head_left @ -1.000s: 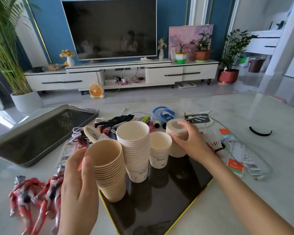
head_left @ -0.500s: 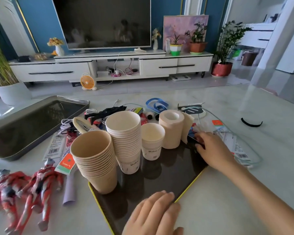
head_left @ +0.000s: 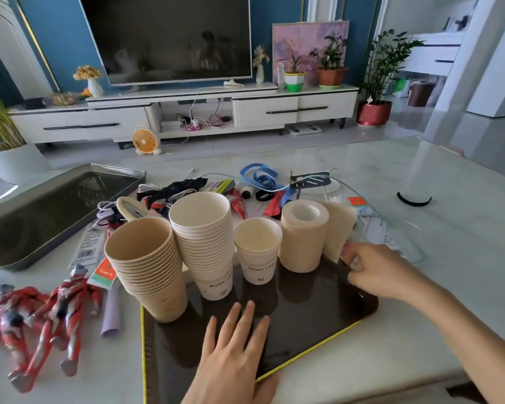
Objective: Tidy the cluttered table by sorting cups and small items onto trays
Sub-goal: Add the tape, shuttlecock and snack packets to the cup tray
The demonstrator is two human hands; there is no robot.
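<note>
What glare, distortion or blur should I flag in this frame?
Head view: wide-angle bending tilts the TV edges; head view: the glossy black tray mirrors the cups, and the table carries a bright glare streak at right; head view: the fingertips of the right hand are soft, so its grip is unclear; the left hand reads sharp.

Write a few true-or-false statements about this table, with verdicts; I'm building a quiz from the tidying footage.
1. The cup stacks stand in the grey metal tray. False: the brown cup stack and white cup stack stand on the yellow-edged tray; the grey metal tray holds no cups.
2. The left hand grips a cup. False: its fingers are straight, holding nothing.
3. Two red toy figures lie left of the yellow-edged tray. True.
4. The beige roll stands upright. True.
</note>
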